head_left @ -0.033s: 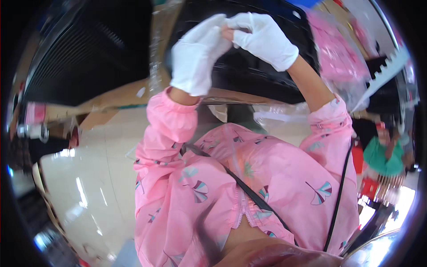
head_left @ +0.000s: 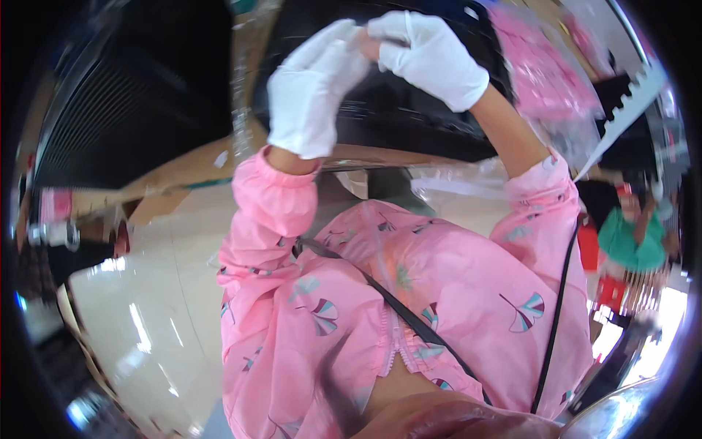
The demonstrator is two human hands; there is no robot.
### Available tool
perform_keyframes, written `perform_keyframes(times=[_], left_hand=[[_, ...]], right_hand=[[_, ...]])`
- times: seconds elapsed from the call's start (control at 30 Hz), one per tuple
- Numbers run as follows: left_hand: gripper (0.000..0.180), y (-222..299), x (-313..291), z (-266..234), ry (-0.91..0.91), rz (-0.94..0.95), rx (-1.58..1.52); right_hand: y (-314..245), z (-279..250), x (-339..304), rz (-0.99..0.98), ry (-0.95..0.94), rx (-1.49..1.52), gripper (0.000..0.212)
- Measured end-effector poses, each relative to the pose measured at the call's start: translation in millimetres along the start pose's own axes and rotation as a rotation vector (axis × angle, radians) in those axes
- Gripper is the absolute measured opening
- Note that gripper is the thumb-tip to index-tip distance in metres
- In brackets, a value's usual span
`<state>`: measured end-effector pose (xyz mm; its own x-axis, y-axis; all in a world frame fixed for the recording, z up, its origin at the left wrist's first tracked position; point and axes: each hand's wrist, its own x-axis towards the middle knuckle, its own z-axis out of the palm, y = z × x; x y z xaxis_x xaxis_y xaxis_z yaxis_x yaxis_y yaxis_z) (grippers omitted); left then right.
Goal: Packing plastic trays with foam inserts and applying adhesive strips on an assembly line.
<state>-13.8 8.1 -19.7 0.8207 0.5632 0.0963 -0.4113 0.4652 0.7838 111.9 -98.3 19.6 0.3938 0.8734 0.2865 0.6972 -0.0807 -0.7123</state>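
White gloves cover both my hands, which meet over a shiny black molded panel (head_left: 417,117) on the work surface. My left hand (head_left: 311,88) has its fingers drawn together, and bare fingertips show at its end. My right hand (head_left: 439,64) is curled, its thumb and fingers closing around those bare fingertips. Whether anything small sits between the hands cannot be made out. The panel lies below them, partly hidden by the gloves.
A large ribbed black panel (head_left: 139,95) stands at the left beside brown cardboard (head_left: 164,172). Pink items in clear plastic (head_left: 545,69) lie at the right, near a white toothed strip (head_left: 629,113). A person in green (head_left: 632,245) is at the far right.
Both hands shift slightly left and up in the picture, still meeting at the fingertips. The panels and surroundings also shift a little left.
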Motion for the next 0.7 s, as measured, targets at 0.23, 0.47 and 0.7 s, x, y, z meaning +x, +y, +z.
perform_keyframes(times=[0.23,0.47,0.7], left_hand=[[0.031,-22.8,3.3,50.8,-0.157,-0.105,-0.064],[0.028,-52.6,11.2,68.0,-0.184,-0.166,-0.062],[0.033,-44.4,9.4,65.3,-0.154,-0.208,-0.026]], right_hand=[[61.6,-99.9,-92.0,0.032,-0.019,-0.413,0.014],[85.8,-101.7,-123.6,0.199,-0.054,-0.568,0.015],[80.6,-95.1,-119.7,0.147,-0.123,-0.593,0.012]])
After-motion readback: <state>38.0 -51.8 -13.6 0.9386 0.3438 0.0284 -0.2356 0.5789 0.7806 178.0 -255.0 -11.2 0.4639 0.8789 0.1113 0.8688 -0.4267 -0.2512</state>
